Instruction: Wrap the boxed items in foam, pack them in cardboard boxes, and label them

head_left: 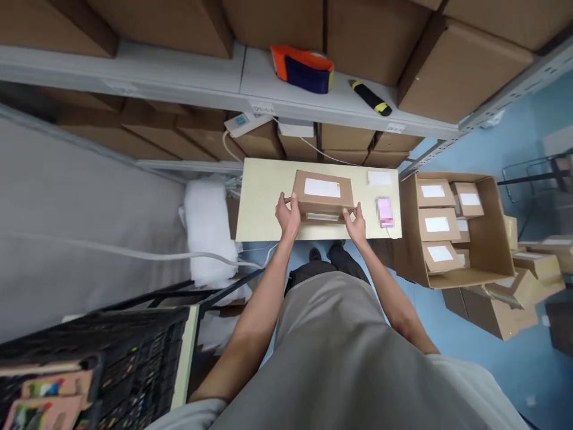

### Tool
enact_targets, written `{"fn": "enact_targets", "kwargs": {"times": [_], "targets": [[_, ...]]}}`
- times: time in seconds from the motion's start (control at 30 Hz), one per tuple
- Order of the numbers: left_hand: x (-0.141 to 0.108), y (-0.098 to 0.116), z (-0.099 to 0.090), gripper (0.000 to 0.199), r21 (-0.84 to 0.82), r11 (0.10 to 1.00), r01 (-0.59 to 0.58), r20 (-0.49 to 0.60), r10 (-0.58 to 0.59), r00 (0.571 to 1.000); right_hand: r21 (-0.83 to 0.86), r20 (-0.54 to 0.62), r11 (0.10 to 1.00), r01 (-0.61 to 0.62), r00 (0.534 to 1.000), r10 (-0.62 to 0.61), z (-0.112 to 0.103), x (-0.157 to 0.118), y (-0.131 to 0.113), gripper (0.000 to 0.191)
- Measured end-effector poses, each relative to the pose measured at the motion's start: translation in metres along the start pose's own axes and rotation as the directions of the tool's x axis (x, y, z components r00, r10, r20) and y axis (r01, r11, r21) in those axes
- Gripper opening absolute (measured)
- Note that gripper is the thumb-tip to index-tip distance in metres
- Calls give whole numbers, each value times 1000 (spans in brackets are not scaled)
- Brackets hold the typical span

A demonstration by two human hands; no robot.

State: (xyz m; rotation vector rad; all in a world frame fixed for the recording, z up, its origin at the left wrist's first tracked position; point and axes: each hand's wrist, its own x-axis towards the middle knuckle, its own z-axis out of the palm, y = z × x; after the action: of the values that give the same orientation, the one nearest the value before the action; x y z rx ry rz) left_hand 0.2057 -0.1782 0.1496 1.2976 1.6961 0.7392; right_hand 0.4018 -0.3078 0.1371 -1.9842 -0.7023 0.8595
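A small brown cardboard box (324, 203) with a white label (322, 188) on its top is between my two hands over the pale yellow table (259, 203). My left hand (287, 216) grips its left end, thumb near the front edge. At its front right corner, my right hand (356, 224) holds it with thumb and fingers. A second white strip shows low on the side facing me. Whether the box rests on the tabletop or is slightly lifted, I cannot tell. Right of it lies a phone (384, 212) with a pink screen, below a white paper slip (379, 178).
A large open carton (487, 233) holding several labelled boxes stands to the right. Shelves (179, 77) with cartons rise behind the table, bearing a tape roll (304, 70) and a black-yellow cutter (371, 98). White wrapping (208, 230) and a black crate (134, 364) are at left.
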Motion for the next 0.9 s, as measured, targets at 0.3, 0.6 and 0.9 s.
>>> {"fn": "enact_targets", "kwargs": {"times": [0.3,0.6,0.9], "targets": [[-83,75,67,59,-230,902,-365,236,416,878,139,-483,983,123,874,-41,-142,-93,4,86],[-207,118,179,49,-142,845,-516,632,479,610,311,-783,949,-56,550,289,-288,-103,92,63],[-312,206,384,49,-109,752,-651,862,398,315,385,-836,914,-126,371,404,-487,-70,198,53]]}}
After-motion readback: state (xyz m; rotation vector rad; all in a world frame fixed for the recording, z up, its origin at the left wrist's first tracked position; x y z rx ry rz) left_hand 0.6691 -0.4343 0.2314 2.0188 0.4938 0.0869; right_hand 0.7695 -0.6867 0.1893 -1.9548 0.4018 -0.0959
